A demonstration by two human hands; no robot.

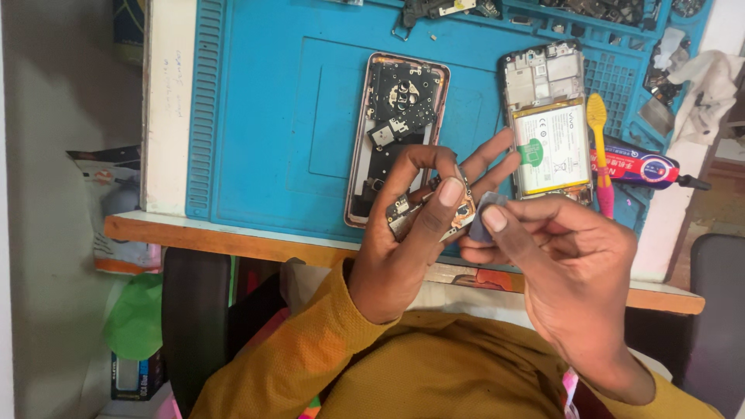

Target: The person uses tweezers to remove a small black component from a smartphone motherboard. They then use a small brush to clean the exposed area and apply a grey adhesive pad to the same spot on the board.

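Pinching a small circuit board (423,213) between left hand (403,233) fingers above the worktop (256,101) edge; right hand (559,256) fingers nipping a soft grey pad (483,217). Probably light, stiff, fragile: safest held by its edges.

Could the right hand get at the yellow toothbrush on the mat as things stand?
Probably yes. The toothbrush lies uncovered on the blue mat, just beyond the right hand, with nothing between them. But that hand pinches a small grey piece, so its fingers are occupied.
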